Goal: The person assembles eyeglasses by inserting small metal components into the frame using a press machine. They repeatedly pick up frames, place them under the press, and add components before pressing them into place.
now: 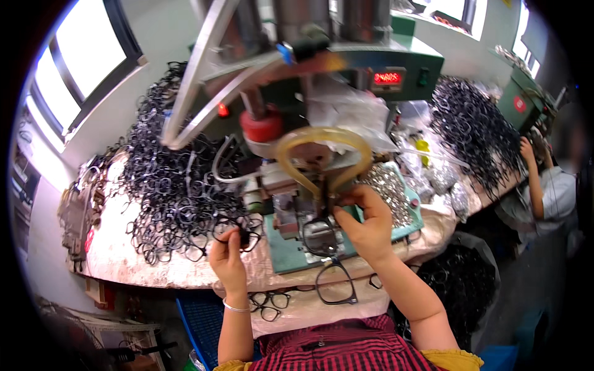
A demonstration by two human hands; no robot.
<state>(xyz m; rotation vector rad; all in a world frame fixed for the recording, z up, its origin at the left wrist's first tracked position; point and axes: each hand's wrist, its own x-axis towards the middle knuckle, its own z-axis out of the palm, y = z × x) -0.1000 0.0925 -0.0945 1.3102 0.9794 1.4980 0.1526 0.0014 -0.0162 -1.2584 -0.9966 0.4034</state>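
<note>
Near the edge of a heap on the left, my left hand (229,263) pinches a dark eyeglass frame (252,238) between thumb and fingers. My right hand (371,229) is closed beside the tooling of a bench press (288,185), its thumb and forefinger at the end of another black eyeglass frame (354,290). That frame slants from under the tool toward me, one rim below the other. The fingertips at the tool are partly hidden. A curved yellowish tube (356,145) loops in front of the press head.
Tangled dark eyeglass frames (179,179) cover the left; another heap (473,130) lies far right. Small metal parts (390,191) fill a green tray (413,216) right of the press. Several frames (270,302) lie below the table edge. A person (544,191) works at far right.
</note>
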